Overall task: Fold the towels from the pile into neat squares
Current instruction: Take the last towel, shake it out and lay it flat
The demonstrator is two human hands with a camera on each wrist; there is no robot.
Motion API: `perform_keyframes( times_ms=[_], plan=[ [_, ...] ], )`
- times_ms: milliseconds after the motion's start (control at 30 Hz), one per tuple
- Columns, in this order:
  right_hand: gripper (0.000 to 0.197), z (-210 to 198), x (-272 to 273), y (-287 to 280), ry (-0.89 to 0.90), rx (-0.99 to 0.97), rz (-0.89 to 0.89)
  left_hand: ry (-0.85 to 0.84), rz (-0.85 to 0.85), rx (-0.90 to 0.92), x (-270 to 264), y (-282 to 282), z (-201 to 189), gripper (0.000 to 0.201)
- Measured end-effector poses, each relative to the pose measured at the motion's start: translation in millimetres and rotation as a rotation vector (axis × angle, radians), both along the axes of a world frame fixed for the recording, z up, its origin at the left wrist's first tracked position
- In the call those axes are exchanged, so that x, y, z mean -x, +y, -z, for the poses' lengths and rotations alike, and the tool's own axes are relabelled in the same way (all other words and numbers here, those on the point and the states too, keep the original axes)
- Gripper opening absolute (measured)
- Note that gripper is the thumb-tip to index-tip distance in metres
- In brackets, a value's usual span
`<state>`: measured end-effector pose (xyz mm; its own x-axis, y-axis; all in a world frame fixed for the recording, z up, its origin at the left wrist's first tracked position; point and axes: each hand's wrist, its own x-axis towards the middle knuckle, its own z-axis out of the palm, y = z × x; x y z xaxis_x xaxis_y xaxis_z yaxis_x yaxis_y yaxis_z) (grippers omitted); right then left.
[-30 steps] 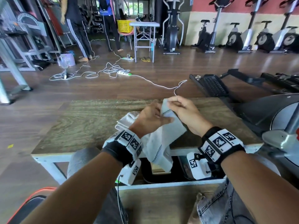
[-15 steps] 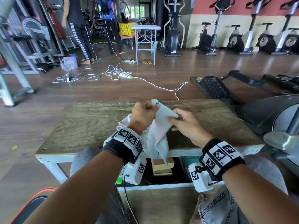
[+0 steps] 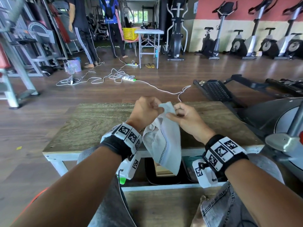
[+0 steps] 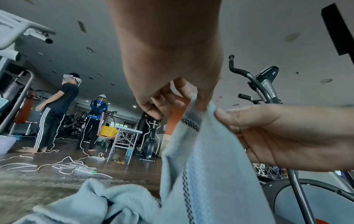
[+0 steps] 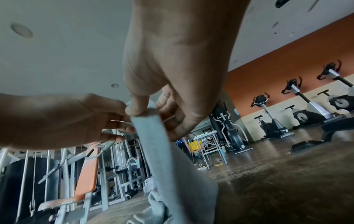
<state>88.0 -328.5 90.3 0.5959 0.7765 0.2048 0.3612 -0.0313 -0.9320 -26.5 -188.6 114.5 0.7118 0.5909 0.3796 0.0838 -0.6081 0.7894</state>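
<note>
Head view: high, facing forward and down over both forearms, wooden table (image 3: 91,128) below, gym floor beyond. Left wrist view: very near, from under the left hand (image 4: 172,68), looking up along it to the ceiling. Right wrist view: the same under the right hand (image 5: 172,60). All three share the towel (image 3: 164,141) pinched above the table's near edge, and the distant yellow basket (image 3: 130,33).

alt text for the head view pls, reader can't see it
Both hands, left hand and right hand, pinch the top edge of a pale checker-trimmed towel, which hangs crumpled over a worn wooden table in a gym.
</note>
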Motion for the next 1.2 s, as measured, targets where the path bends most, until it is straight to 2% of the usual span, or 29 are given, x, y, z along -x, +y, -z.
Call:
perform_keyframes(
  times_ms=[133, 200, 267, 333, 400, 433, 500, 567, 600, 667, 733, 800, 867, 933, 1033, 1100, 1200],
  plan=[
    [0.014, 12.0, 10.8, -5.1, -0.148, 0.244, -0.098, -0.117, -0.147, 0.06, 14.4, 4.4, -15.8, 0.011],
    [0.016, 18.5, 14.5, -3.9, -0.17, 0.271, -0.097, -0.118, -0.201, 0.048, 23.7, 9.3, -22.3, 0.007],
    [0.015, 15.8, 18.1, -0.5, -0.16, 0.24, -0.071, -0.044, -0.265, 0.007, 32.7, 16.3, -24.1, 0.01],
    [0.01, 9.4, 18.9, 8.2, -0.18, 0.175, -0.056, 0.093, -0.293, -0.124, 39.8, 24.7, -22.2, 0.031],
    [0.009, -0.7, 22.2, 17.6, -0.235, 0.111, -0.083, 0.245, -0.163, -0.272, 44.8, 24.2, -21.5, 0.056],
    [0.008, -5.1, 23.4, 22.8, -0.269, 0.085, -0.108, 0.306, -0.061, -0.307, 46.0, 20.9, -21.8, 0.06],
    [0.008, -13.3, 26.6, 30.9, -0.32, 0.027, -0.157, 0.374, 0.057, -0.31, 45.0, 14.6, -21.9, 0.044],
    [0.009, -18.0, 26.4, 34.2, -0.349, -0.008, -0.182, 0.338, 0.01, -0.256, 41.4, 11.2, -21.1, 0.017],
    [0.01, -18.6, 23.7, 34.6, -0.353, -0.021, -0.178, 0.309, -0.039, -0.254, 40.0, 13.5, -21.4, 0.012],
    [0.008, -17.1, 16.5, 31.7, -0.353, -0.016, -0.174, 0.308, -0.099, -0.263, 38.9, 19.6, -20.6, 0.013],
    [0.011, -10.6, 4.9, 26.1, -0.395, 0.072, -0.192, 0.277, -0.165, -0.282, 40.3, 24.3, -20.6, 0.007],
    [0.033, 0.4, -8.1, 18.6, -0.468, 0.189, -0.186, 0.175, -0.258, -0.315, 43.8, 35.2, -17.2, 0.007],
    [0.041, 11.8, -24.5, 10.1, -0.485, 0.248, -0.134, 0.167, -0.302, -0.31, 47.1, 47.1, -9.7, 0.007],
    [0.031, 22.4, -41.5, 2.4, -0.488, 0.231, -0.036, 0.239, -0.314, -0.28, 48.0, 60.7, 1.9, 0.006],
    [0.009, 34.2, -56.1, -1.2, -0.49, 0.107, 0.187, 0.31, -0.293, -0.222, 43.0, 72.5, 22.6, 0.017],
    [0.008, 40.7, -61.8, 3.5, -0.493, 0.093, 0.256, 0.35, -0.291, -0.172, 37.2, 76.9, 36.9, 0.021],
    [0.011, 54.4, -74.2, 16.7, -0.433, 0.188, 0.266, 0.477, -0.197, -0.092, 28.9, 88.5, 57.8, 0.017]
  ],
)
